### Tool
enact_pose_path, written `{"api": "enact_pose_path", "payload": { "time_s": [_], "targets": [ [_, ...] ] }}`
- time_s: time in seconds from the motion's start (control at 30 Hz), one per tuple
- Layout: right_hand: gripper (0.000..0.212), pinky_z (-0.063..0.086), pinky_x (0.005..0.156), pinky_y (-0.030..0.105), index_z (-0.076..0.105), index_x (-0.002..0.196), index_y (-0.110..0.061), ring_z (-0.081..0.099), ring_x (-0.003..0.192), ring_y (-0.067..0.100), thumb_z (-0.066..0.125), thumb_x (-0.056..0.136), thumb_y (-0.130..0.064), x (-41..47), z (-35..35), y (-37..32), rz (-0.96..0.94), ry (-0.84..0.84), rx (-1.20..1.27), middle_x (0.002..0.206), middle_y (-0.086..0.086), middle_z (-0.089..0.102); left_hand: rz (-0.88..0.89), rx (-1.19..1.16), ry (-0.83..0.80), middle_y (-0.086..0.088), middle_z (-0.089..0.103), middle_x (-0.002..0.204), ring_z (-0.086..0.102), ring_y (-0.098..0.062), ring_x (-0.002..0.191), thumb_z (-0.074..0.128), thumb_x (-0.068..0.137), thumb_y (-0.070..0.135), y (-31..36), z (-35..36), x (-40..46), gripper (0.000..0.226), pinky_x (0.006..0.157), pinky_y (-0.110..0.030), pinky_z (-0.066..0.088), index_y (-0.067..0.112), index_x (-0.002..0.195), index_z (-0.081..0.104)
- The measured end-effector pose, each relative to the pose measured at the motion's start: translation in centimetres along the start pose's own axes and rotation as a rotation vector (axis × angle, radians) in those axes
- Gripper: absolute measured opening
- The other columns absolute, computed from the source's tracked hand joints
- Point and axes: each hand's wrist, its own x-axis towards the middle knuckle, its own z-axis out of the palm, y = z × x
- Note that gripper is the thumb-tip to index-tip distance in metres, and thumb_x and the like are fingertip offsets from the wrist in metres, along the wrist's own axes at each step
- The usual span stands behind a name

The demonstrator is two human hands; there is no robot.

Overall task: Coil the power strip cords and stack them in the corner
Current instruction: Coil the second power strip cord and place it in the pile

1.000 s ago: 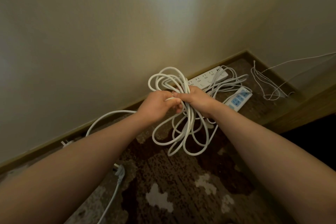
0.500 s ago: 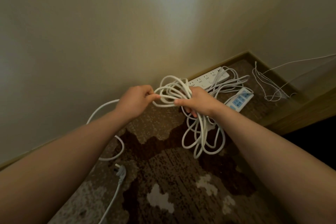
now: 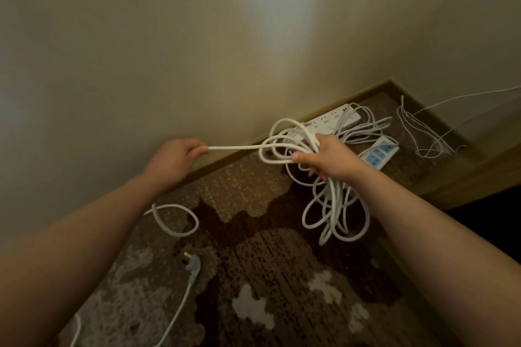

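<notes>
Right hand [image 3: 328,159] grips a bundle of white cord loops [image 3: 332,205] at their gathered top, fingers curled round the strands; the loops hang free above the patterned carpet [image 3: 253,262]. Left hand [image 3: 176,158] pinches a single taut run of the same cord [image 3: 236,147] between thumb and fingers, stretched level toward the bundle. Slack [image 3: 174,220] lies looped on the carpet below the left forearm. The cord appears light, limp yet springy, with a smooth jacket likely to slide; loops probably spread unless held where they cross. In the corner, a white power strip [image 3: 332,120] sits along the baseboard, and a blue-socketed strip [image 3: 379,153] lies just beside it, amid coiled cords. A separate plug [image 3: 193,263] rests nearer the viewer.
</notes>
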Motion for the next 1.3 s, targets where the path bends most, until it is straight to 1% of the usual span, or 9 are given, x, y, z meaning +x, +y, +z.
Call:
{"api": "enact_pose_path", "payload": {
  "time_s": [0.17,0.3,0.43,0.6,0.77,0.97,1.1,1.2,1.3],
  "targets": [
    [0.034,0.048,0.046,0.031,0.063,0.090,-0.012,0.057,0.046,0.020,0.070,0.088,-0.046,0.0,-1.4,0.5,0.077,0.277,0.018,0.062,0.005,0.061,-0.071,-0.093,0.082,-0.006,0.069,0.098,0.057,-0.018,0.088,0.050,0.096,0.025,-1.3,-0.6,-0.5,0.026,0.073,-0.027,0.034,0.010,0.100,0.072],
    [0.041,0.045,0.042,0.030,0.065,0.089,-0.005,0.051,0.044,0.022,0.061,0.095,-0.045,-0.7,-0.4,-0.5,-0.001,0.074,0.090,0.054,0.003,0.055,-0.061,-0.034,0.151,-0.014,0.069,0.088,0.061,-0.029,0.085,0.050,0.096,0.021,0.6,0.3,-0.3,0.026,0.069,-0.032,0.039,0.007,0.089,0.072],
    [0.043,0.044,0.042,0.028,0.065,0.090,-0.003,0.050,0.042,0.019,0.056,0.098,-0.044,-1.1,0.6,-0.9,-0.010,0.004,-0.001,0.051,-0.001,0.054,-0.107,-0.034,0.114,-0.018,0.068,0.088,0.058,-0.028,0.078,0.047,0.097,0.021,1.6,-0.2,-0.1,0.030,0.065,-0.029,0.036,0.005,0.100,0.072],
    [0.038,0.044,0.044,0.032,0.069,0.091,-0.010,0.048,0.044,0.019,0.053,0.100,-0.044,-0.7,-0.4,-0.6,0.035,0.228,0.211,0.056,0.005,0.050,-0.178,-0.289,-0.038,-0.008,0.047,0.060,0.042,-0.020,0.053,0.040,0.100,0.016,1.6,0.0,-0.9,0.031,0.053,-0.028,0.029,0.002,0.111,0.064],
    [0.039,0.048,0.048,0.033,0.070,0.089,-0.016,0.055,0.045,0.016,0.052,0.098,-0.050,0.2,-1.6,0.5,0.142,0.424,0.217,0.058,0.003,0.057,-0.317,-0.495,-0.070,-0.005,0.033,0.058,0.028,-0.017,0.051,0.036,0.101,0.014,0.7,0.0,-1.4,0.031,0.051,-0.026,0.024,0.002,0.116,0.060],
    [0.042,0.046,0.043,0.028,0.067,0.087,-0.016,0.057,0.042,0.015,0.052,0.095,-0.054,0.7,-1.2,0.7,0.139,0.514,0.160,0.059,0.003,0.058,-0.174,-0.202,-0.126,-0.017,0.061,0.075,0.058,-0.029,0.066,0.042,0.099,0.014,2.7,1.5,-1.9,0.028,0.054,-0.025,0.031,0.004,0.110,0.067],
    [0.042,0.049,0.045,0.032,0.066,0.085,-0.016,0.059,0.046,0.017,0.052,0.096,-0.054,0.3,0.5,-0.5,0.064,0.438,0.088,0.060,0.002,0.060,-0.125,-0.327,-0.182,0.004,0.049,0.057,0.042,-0.002,0.042,0.044,0.098,0.015,6.3,2.9,-1.3,0.026,0.041,-0.018,0.033,0.008,0.105,0.068],
    [0.035,0.049,0.045,0.031,0.061,0.083,-0.019,0.059,0.046,0.015,0.054,0.097,-0.051,-0.1,1.9,-1.3,0.019,0.402,0.081,0.062,0.000,0.061,-0.058,-0.411,-0.195,0.005,0.049,0.056,0.041,0.002,0.037,0.043,0.098,0.018,9.2,3.5,-0.9,0.025,0.040,-0.013,0.034,0.011,0.105,0.067],
    [0.039,0.054,0.053,0.036,0.063,0.090,-0.012,0.062,0.050,0.019,0.054,0.097,-0.049,-0.3,2.6,-1.9,0.005,0.386,0.115,0.064,0.002,0.064,0.059,-0.357,-0.224,0.005,0.049,0.058,0.044,-0.003,0.047,0.043,0.098,0.018,11.5,4.3,-1.1,0.022,0.054,-0.023,0.041,0.014,0.092,0.064]
  ]
}}
